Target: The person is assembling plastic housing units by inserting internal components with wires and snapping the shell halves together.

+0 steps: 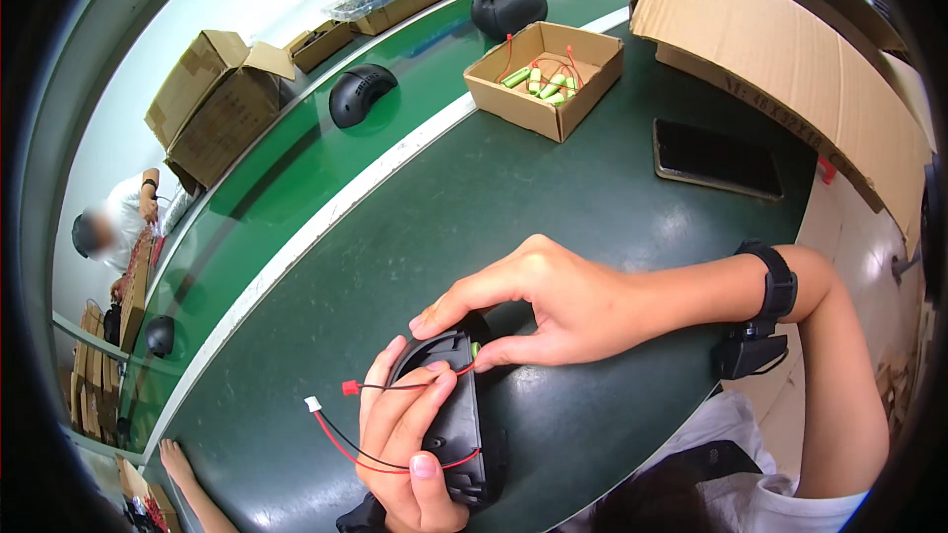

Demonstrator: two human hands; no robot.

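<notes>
A black curved plastic housing (456,421) lies tilted over the table, with my left hand (405,424) closed around it, fingers across its open face. My right hand (553,306) bends over the far end: its index fingertip rests on the housing's rim, and its thumb presses a small green battery (475,349) at the edge. Most of that battery is hidden. A thin lead with a red connector (351,388) passes over my left fingers. Another red-and-black lead with a white connector (313,404) comes from the housing's lower part.
Beyond my hands stands a cardboard tray (553,120) of wired green batteries. A phone (716,158) lies right of it, near a large carton (760,35). Black shells (361,95) sit on the green belt (281,163). Another person's hand (178,464) rests at lower left; a co-worker (118,227) works farther off.
</notes>
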